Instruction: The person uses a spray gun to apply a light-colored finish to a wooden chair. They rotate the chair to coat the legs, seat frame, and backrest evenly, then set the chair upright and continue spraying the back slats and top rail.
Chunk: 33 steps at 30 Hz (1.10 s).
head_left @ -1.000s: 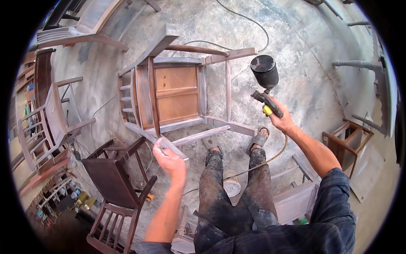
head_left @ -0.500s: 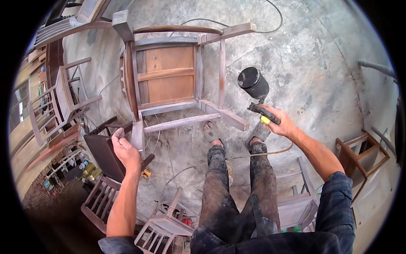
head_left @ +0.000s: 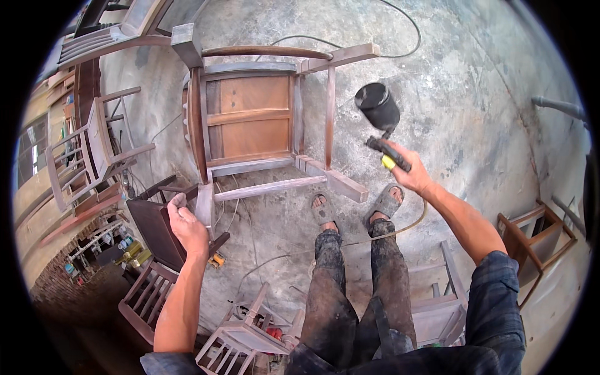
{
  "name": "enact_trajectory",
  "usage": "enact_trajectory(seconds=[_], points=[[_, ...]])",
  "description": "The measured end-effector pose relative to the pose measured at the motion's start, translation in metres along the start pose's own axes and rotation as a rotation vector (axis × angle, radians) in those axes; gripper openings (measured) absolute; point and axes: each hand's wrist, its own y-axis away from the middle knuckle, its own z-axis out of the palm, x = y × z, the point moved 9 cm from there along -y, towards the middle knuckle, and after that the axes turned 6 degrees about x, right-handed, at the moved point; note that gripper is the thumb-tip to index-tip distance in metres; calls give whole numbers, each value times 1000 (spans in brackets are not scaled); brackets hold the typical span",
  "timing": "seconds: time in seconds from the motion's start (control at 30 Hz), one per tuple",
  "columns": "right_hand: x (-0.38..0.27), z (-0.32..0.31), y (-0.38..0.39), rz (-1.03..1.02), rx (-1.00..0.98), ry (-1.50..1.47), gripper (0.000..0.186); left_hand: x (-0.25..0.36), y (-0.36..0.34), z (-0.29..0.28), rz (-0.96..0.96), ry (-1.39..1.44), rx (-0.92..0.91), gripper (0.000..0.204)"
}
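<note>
My right hand (head_left: 410,172) grips a spray gun (head_left: 386,149) with a black cup (head_left: 379,106) on its far end and a yellow part by the fingers. The gun is held right of a wooden chair (head_left: 250,167), apart from it. This chair lies turned over, showing the brown underside of its seat and a pale, dusty-looking frame. My left hand (head_left: 189,228) is raised beside the chair's near left post, fingers loosely curled and nothing visible in them. Whether it touches the post, I cannot tell.
A hose (head_left: 331,245) crosses the floor in front of my feet. More chairs stand at the left (head_left: 100,134), lower middle (head_left: 244,337) and lower right (head_left: 437,312). A brown wooden frame (head_left: 531,240) leans at the right wall. A yellow tool (head_left: 216,260) lies near my left forearm.
My feet have shifted right and back, the left one now clear of the chair's leg. The spray gun has moved slightly away from me, still in my right hand. The left hand has hardly moved.
</note>
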Motion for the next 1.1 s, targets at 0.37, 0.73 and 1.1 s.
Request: enact_trajectory(seconds=[0.37,0.73,1.1], points=[[-19,-35,-74,-117,324,-9,46,-2,1,1,0,-2,-8,34],[26,-12,3,-77,-25,-3,46,-12,-4,-1,64,-24,-16,34],[41,7,56,-121,-254,-71,46,-38,-13,-5,-67,61,-45,34]])
